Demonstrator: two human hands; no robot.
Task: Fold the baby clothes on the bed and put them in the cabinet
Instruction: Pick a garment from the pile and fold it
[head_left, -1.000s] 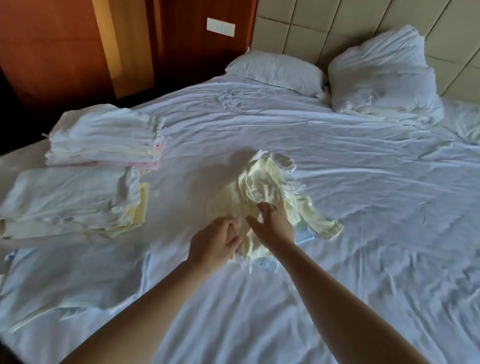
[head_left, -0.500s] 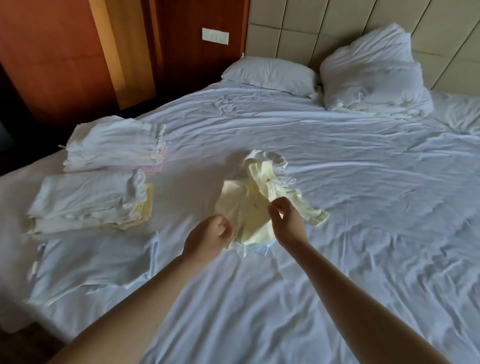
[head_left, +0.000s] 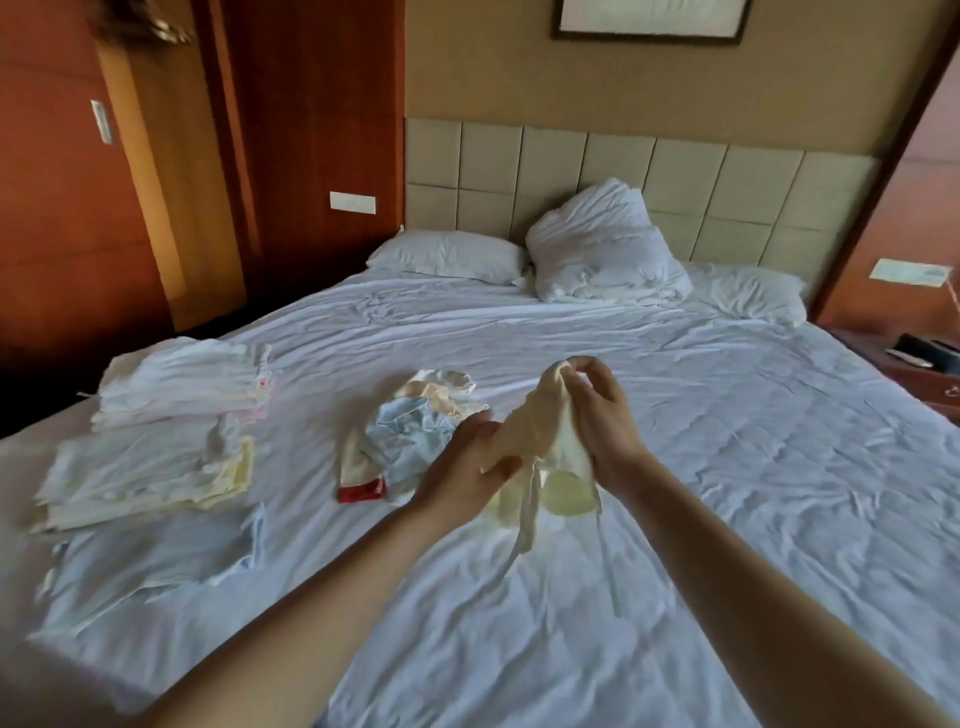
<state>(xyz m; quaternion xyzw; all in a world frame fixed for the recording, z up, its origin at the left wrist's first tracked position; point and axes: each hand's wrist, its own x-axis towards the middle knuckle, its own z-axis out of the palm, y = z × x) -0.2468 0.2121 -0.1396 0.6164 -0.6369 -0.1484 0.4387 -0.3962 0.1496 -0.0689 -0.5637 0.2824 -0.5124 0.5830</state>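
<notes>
Bed (head_left: 675, 415): wide, white creased sheet. Headboard (head_left: 685, 176): beige padded square panels, against beige wall (head_left: 467, 57). Framed picture (head_left: 649, 21) above headboard, cut by top edge. Three white pillows at head: flat pillow (head_left: 447, 257) at left, crumpled pillow (head_left: 602, 244) propped on headboard, third pillow (head_left: 748, 296) at right. Reddish wood panelling (head_left: 311, 130) left of bed; white switch plate (head_left: 352, 202) on it near headboard. Wooden nightstand (head_left: 914, 369) right of bed, dark object (head_left: 919, 345) on top. Light soft, daylight-like; source out of view.

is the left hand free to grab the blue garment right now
Probably not yet: the left hand is holding the yellow garment with the right hand. The blue garment lies uncovered just beside it, so after letting go, likely yes.
</notes>
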